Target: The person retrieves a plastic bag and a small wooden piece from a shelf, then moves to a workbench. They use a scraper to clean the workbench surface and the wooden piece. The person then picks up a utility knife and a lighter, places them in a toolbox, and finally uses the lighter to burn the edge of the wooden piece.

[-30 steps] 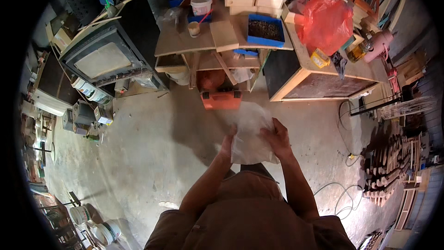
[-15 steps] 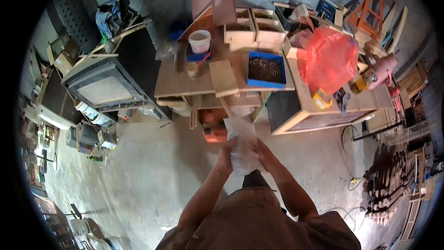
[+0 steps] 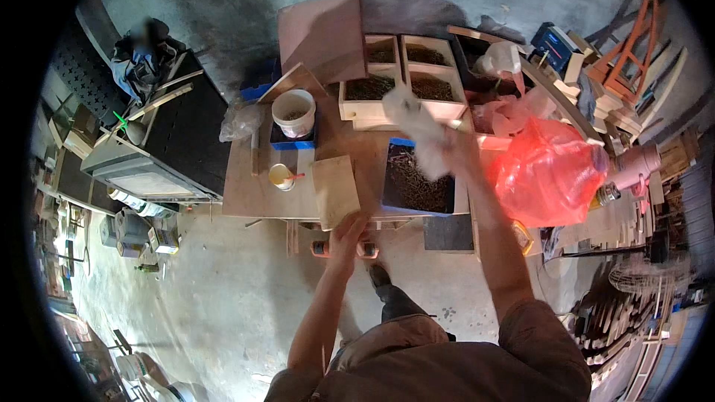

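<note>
Over the blue tray (image 3: 421,192) of dark, loose bits, my right hand (image 3: 456,152) is closed on a crumpled whitish plastic bag (image 3: 417,123), blurred by motion. The bag reaches toward the wooden compartment box (image 3: 387,109). My left hand (image 3: 348,231) is at the near edge of the table, by the lower corner of a flat wooden board (image 3: 335,187). Its fingers point up and look stretched out and empty; whether they touch the board I cannot tell. Left of the board stands a small cup (image 3: 282,177) with a red-handled tool in it.
A white bucket (image 3: 293,113) sits in a blue tray behind the cup. To the right, a large red plastic bag (image 3: 547,175) lies by a pink flask (image 3: 634,166). A dark cabinet (image 3: 186,130) stands left of the table. An orange object (image 3: 320,249) is below.
I have moved closer to the table. The plastic bag, held between both hands before, is now in my right hand alone and farther forward. My left hand has let go of it.
</note>
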Motion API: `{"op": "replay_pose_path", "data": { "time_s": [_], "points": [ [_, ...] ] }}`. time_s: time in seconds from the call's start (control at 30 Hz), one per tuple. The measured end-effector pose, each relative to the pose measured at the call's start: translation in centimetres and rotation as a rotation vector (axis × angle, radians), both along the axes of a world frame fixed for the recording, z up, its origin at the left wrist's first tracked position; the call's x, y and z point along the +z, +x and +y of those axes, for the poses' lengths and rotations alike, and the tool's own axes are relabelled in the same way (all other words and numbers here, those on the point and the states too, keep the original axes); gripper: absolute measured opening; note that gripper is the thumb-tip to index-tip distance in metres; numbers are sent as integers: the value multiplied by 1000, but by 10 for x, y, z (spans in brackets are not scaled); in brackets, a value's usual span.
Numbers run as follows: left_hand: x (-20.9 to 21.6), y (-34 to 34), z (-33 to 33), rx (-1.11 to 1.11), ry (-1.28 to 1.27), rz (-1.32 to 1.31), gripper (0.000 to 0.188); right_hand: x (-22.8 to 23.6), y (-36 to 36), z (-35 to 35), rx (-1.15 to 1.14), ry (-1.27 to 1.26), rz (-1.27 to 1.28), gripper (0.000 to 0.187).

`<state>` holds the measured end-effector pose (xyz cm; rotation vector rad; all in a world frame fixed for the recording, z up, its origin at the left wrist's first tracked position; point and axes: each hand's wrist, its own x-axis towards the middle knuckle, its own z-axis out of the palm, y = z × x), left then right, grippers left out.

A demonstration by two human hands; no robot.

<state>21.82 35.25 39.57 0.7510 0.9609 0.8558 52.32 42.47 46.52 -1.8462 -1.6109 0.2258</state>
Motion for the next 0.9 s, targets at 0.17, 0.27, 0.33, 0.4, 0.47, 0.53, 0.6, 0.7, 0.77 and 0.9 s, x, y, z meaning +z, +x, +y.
{"op": "replay_pose_path", "data": {
  "time_s": [0.17,0.27,0.33,0.4,0.47,0.53,0.6,0.7,0.77,0.9],
  "points": [
    [-128,-119,-83,197,-316,376,36,65,69,131,-85,148,-658,35],
    [-190,-202,-180,433,-391,444,22,46,97,180,-88,-179,-795,23],
    [-196,-226,-228,577,-575,484,30,-21,134,207,-6,-409,-884,16],
    [-191,-240,-282,732,-731,545,32,-53,136,230,37,-417,-711,16],
    [-188,-243,-349,830,-851,566,30,-48,103,245,196,-295,-703,18],
    [-216,-224,-405,911,-936,496,27,-35,96,263,372,-466,-729,22],
    [-221,-206,-496,971,-907,417,16,-17,1,218,413,-180,-693,22],
    [-263,-221,-575,591,-926,884,32,-27,-95,54,512,230,-355,24],
    [-253,-196,-618,688,-1074,866,30,-59,-174,-49,790,197,-226,25],
    [-205,-177,-608,940,-1009,761,33,-89,-260,-194,1239,37,-240,29]
  ]
}}
